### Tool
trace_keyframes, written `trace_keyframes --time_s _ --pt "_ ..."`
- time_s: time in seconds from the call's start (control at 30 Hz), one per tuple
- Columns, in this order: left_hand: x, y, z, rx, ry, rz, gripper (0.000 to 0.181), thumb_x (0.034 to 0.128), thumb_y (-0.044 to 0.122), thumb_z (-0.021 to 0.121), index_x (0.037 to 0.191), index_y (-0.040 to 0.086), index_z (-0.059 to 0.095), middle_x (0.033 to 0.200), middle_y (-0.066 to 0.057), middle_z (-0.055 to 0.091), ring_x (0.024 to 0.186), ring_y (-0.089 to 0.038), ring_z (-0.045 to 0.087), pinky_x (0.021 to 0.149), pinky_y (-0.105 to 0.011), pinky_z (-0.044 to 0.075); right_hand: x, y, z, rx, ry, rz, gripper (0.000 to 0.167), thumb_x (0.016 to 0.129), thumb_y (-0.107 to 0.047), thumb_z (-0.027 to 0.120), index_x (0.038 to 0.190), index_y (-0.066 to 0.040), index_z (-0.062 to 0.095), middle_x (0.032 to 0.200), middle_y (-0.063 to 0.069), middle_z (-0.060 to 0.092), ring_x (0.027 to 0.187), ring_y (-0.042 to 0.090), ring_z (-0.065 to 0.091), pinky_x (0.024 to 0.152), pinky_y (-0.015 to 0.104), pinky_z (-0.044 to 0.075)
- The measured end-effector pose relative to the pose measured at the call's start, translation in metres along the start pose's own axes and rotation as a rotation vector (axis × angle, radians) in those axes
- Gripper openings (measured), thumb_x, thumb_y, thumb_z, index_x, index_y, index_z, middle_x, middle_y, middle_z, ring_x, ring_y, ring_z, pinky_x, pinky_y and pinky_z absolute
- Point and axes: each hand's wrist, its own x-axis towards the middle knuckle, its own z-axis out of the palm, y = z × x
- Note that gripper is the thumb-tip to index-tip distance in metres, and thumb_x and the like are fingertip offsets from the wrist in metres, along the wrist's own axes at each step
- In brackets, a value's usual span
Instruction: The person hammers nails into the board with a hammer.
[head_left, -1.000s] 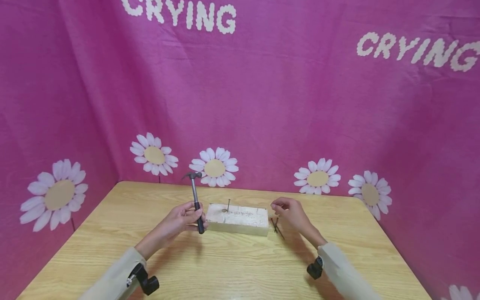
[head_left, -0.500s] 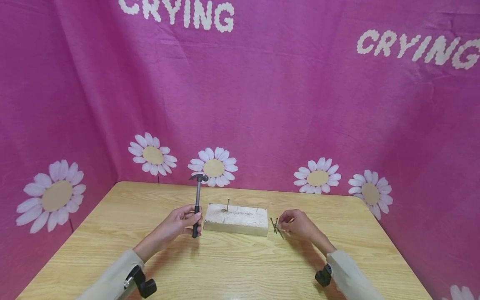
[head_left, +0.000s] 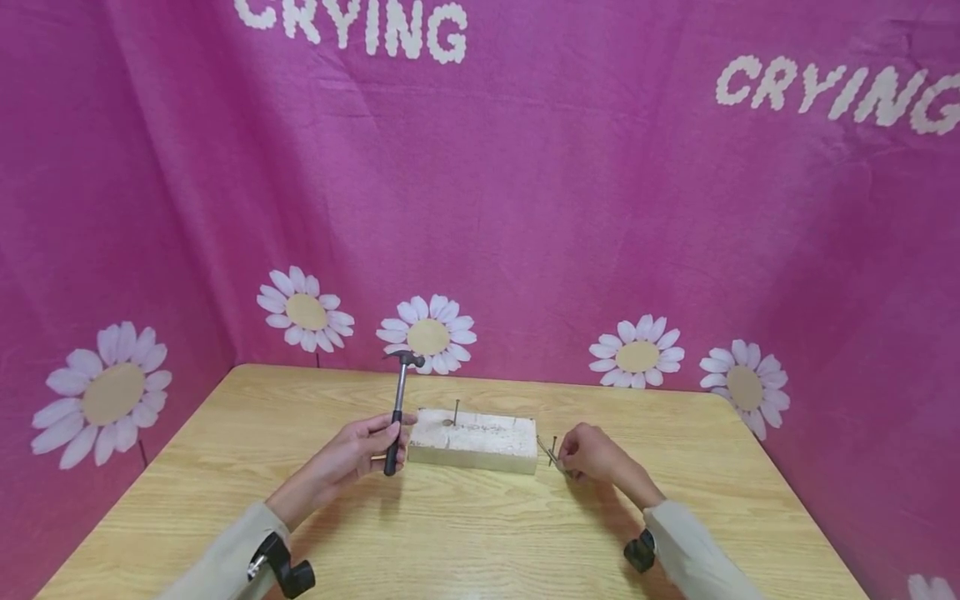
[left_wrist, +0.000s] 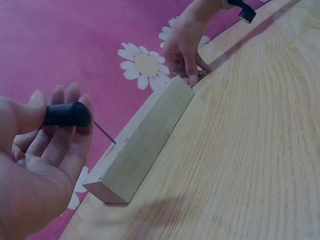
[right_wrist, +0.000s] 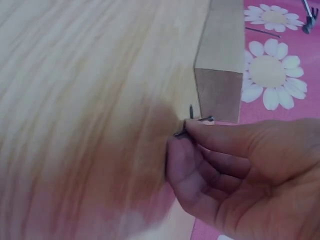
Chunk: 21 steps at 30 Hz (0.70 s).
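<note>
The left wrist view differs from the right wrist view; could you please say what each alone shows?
Only the left wrist view shows the left hand gripping the hammer's black handle, and the block's left end. Only the right wrist view shows the hammer's head and the block's right end. Both show the block, its upright nail, the right hand, the table and printed daisies.

Your hammer (head_left: 401, 392) has a smooth metal shaft (head_left: 401, 385) and a black, plastic-looking handle (left_wrist: 69, 114). The wooden block (head_left: 472, 442) has a rough, pitted top (head_left: 491, 427) and smoother sides (head_left: 472, 457); the nails (head_left: 457, 411) are dark metal. Your desk (head_left: 465, 533) shows softly glossy wood grain. Matt, creased cloth (head_left: 525, 208) hangs beyond its far edge.
</note>
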Motion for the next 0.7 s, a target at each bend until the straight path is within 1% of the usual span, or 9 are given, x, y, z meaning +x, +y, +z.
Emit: trace_keyframes --time_s 0.07,0.13,0.23,0.27,0.33,0.43,0.5,0.6,0.7 --pt "0.0 0.0 0.002 0.009 0.01 -0.006 0.049 0.1126 0.021 0.048 0.148 -0.012 0.039 0.113 -0.003 0.066 0.098 -0.013 0.069 0.091 -0.032 0.058 0.001 0.001 -0.002 0.015 -0.025 0.007 0.012 0.089 0.008 0.07 0.078 0.004 0.069 0.067 0.005 0.064 0.06 0.014 0.061 0.055 0.031 0.059" --pt "0.001 0.0 0.003 0.02 0.019 -0.016 0.052 0.1121 0.023 0.05 0.149 -0.012 0.038 0.124 -0.007 0.069 0.108 -0.019 0.071 0.094 -0.033 0.058 0.002 0.004 -0.004 0.052 -0.043 0.017 0.012 0.09 0.006 0.069 0.079 0.005 0.069 0.067 0.005 0.063 0.061 0.014 0.06 0.057 0.032 0.059" --pt "0.002 0.0 0.004 0.034 0.028 -0.024 0.056 0.1114 0.026 0.052 0.152 -0.01 0.038 0.137 -0.013 0.068 0.12 -0.024 0.07 0.097 -0.033 0.057 0.003 0.009 -0.009 0.14 -0.04 0.027 0.011 0.092 0.004 0.067 0.082 0.008 0.069 0.069 0.006 0.064 0.063 0.014 0.06 0.06 0.032 0.059" --pt "0.003 0.0 0.004 0.038 0.031 -0.026 0.057 0.1113 0.027 0.052 0.152 -0.01 0.038 0.137 -0.013 0.068 0.12 -0.024 0.07 0.097 -0.033 0.057 0.003 0.011 -0.01 0.166 -0.032 0.025 0.011 0.093 0.003 0.067 0.084 0.009 0.069 0.07 0.006 0.065 0.064 0.013 0.061 0.06 0.032 0.059" --pt "0.002 0.0 0.004 0.048 0.032 -0.024 0.056 0.1115 0.025 0.052 0.151 -0.011 0.038 0.131 -0.013 0.07 0.117 -0.023 0.071 0.096 -0.033 0.058 0.004 0.012 -0.013 0.236 -0.022 0.018 0.009 0.093 0.004 0.065 0.087 0.011 0.067 0.073 0.007 0.066 0.065 0.014 0.06 0.061 0.029 0.057" --pt "0.002 -0.001 0.005 0.07 0.044 -0.021 0.051 0.1115 0.023 0.052 0.147 -0.012 0.041 0.118 -0.008 0.07 0.106 -0.016 0.073 0.094 -0.035 0.059 0.006 0.012 -0.018 0.328 0.007 -0.025 0.01 0.094 0.005 0.064 0.094 0.015 0.064 0.081 0.011 0.07 0.07 0.014 0.064 0.062 0.027 0.057" --pt "0.001 -0.002 0.005 0.087 0.052 -0.017 0.049 0.1116 0.022 0.051 0.145 -0.013 0.042 0.115 -0.009 0.068 0.104 -0.016 0.073 0.094 -0.036 0.06 0.008 0.008 -0.02 0.405 0.027 -0.058 0.015 0.095 0.005 0.064 0.102 0.018 0.062 0.088 0.015 0.072 0.073 0.014 0.067 0.065 0.027 0.058" --pt "0.002 -0.003 0.006 0.119 0.067 -0.009 0.047 0.1119 0.02 0.05 0.144 -0.013 0.043 0.114 -0.011 0.066 0.102 -0.017 0.073 0.093 -0.038 0.06 0.013 0.001 -0.018 0.498 0.045 -0.099 0.029 0.098 0.003 0.063 0.118 0.023 0.057 0.1 0.025 0.074 0.081 0.015 0.074 0.075 0.032 0.063" --pt "0.002 -0.004 0.007 0.165 0.08 0.0 0.046 0.112 0.019 0.05 0.143 -0.014 0.045 0.111 -0.011 0.064 0.098 -0.018 0.072 0.092 -0.04 0.061 0.019 -0.005 -0.011 0.568 0.039 -0.128 0.034 0.099 0.004 0.062 0.125 0.025 0.054 0.106 0.028 0.074 0.086 0.015 0.075 0.084 0.039 0.064"
